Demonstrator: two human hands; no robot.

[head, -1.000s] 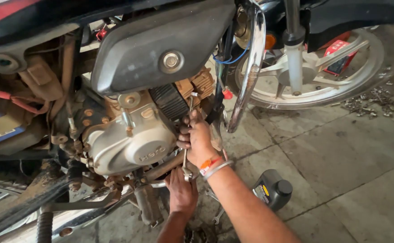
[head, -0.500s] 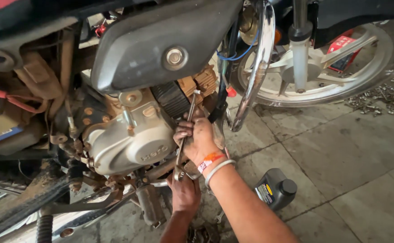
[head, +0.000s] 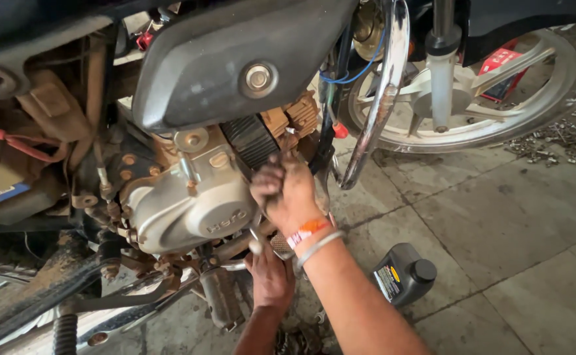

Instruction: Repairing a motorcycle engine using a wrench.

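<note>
1. A dark oil bottle (head: 403,275) with a black cap stood upright on the concrete floor (head: 498,217), just right of the person's right forearm; what was inside it could not be told.
2. The right hand (head: 288,194) was closed in a fist around the handle of a metal wrench (head: 256,244), whose lower end showed below the fist, beside the grey engine cover (head: 189,210).
3. The left hand (head: 269,276) reached up under the engine, its fingers curled near the wrench's lower end and the ribbed foot peg (head: 280,244); whether it gripped anything could not be told.
4. An orange band and a thin white bangle (head: 314,238) sat on the right wrist.
5. A dark side panel (head: 235,59) with a round metal bolt hung above the engine, and the black finned cylinder (head: 251,139) sat just above the right fist.
6. A curved chrome guard bar (head: 378,98) ran down just right of the hands, between them and the front wheel (head: 498,98).
7. A red box (head: 501,66) lay behind the wheel's spokes.
8. Small metal scraps (head: 554,139) lay scattered on the floor near the tyre, well apart from the hands.
9. A muddy kick lever and a spring (head: 64,332) crowded the lower left corner.
</note>
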